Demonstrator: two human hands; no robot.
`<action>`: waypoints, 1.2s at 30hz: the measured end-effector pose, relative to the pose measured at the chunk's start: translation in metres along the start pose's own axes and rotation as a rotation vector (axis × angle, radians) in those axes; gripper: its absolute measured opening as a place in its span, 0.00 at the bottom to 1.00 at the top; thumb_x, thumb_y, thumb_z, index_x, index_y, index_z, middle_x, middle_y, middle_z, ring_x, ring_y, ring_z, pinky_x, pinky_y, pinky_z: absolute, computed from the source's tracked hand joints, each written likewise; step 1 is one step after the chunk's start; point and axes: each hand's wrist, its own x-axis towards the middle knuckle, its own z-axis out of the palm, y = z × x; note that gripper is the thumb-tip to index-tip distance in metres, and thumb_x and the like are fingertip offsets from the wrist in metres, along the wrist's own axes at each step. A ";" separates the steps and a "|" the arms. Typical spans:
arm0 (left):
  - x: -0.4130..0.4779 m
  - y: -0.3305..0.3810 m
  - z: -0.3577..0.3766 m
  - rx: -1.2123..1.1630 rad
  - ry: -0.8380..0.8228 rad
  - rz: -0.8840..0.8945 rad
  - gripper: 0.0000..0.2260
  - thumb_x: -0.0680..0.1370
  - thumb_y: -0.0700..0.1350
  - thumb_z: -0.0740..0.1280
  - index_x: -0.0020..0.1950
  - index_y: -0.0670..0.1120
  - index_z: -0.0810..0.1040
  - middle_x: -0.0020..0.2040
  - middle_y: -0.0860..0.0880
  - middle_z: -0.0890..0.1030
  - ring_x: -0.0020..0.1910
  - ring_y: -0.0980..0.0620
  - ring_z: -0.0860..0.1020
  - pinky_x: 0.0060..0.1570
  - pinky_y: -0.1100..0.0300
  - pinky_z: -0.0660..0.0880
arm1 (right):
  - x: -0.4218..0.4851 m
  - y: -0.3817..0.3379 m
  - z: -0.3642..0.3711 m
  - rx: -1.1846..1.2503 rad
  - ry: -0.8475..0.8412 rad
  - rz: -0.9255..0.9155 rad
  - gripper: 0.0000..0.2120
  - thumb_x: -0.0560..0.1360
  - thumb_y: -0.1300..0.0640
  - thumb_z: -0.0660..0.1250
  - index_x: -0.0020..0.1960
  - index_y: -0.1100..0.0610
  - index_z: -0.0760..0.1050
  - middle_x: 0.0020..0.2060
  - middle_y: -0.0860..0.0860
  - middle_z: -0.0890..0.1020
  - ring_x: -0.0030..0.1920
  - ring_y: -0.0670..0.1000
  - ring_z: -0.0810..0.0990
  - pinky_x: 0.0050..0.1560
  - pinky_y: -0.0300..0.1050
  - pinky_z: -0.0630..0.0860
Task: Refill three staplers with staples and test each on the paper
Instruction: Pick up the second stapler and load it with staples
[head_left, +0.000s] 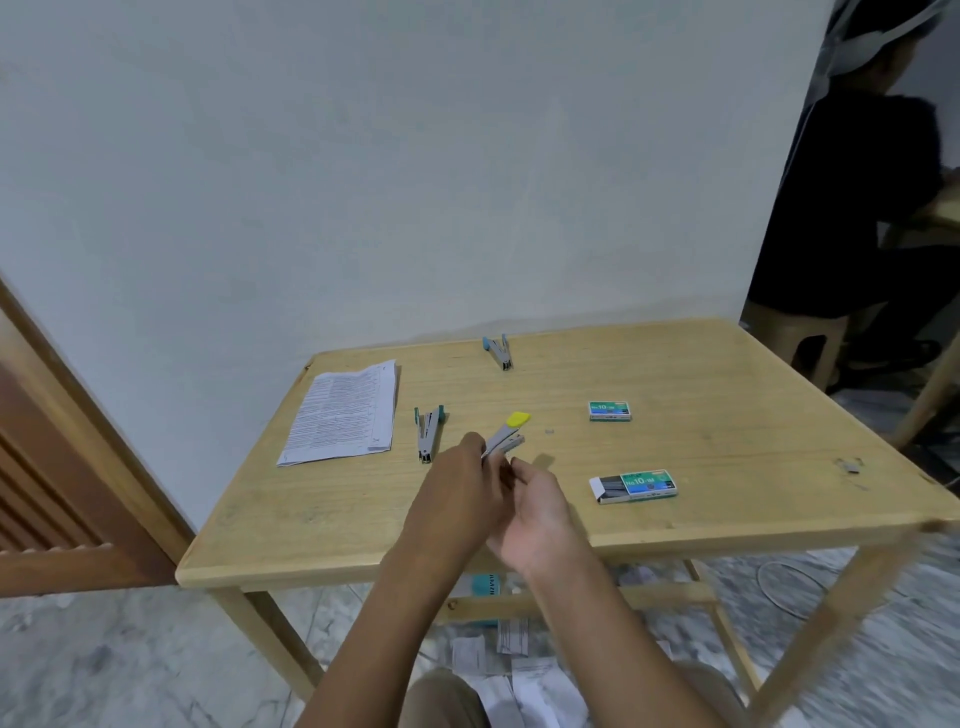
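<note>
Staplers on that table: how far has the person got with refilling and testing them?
Early or midway, it seems. One staple box is slid open. The left hand holds the yellow stapler, with the right hand close against it. The blue stapler and green stapler lie hinged open; whether filled, I cannot tell. Testing on the paper appears left to do.

Bare forearms (363, 649), tan trousers (441, 699)
</note>
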 end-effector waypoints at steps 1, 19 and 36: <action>0.000 -0.001 -0.001 0.025 -0.003 0.029 0.09 0.82 0.46 0.59 0.45 0.42 0.71 0.38 0.43 0.78 0.34 0.47 0.74 0.31 0.55 0.67 | 0.000 -0.001 -0.001 0.031 -0.007 -0.004 0.16 0.83 0.54 0.55 0.58 0.60 0.79 0.49 0.56 0.85 0.46 0.54 0.86 0.46 0.46 0.81; 0.018 -0.022 -0.003 -0.616 -0.001 -0.201 0.12 0.82 0.47 0.62 0.43 0.42 0.76 0.29 0.49 0.71 0.29 0.53 0.69 0.30 0.61 0.67 | 0.007 -0.011 -0.007 0.245 -0.047 -0.160 0.14 0.81 0.68 0.51 0.59 0.65 0.73 0.51 0.62 0.81 0.50 0.59 0.82 0.58 0.54 0.77; 0.034 -0.029 0.044 -1.676 -0.381 -0.680 0.09 0.83 0.46 0.59 0.48 0.42 0.72 0.31 0.49 0.66 0.31 0.53 0.64 0.25 0.65 0.62 | 0.065 -0.102 -0.016 -2.096 0.177 -0.687 0.22 0.77 0.67 0.54 0.65 0.48 0.71 0.65 0.49 0.75 0.63 0.48 0.75 0.77 0.57 0.51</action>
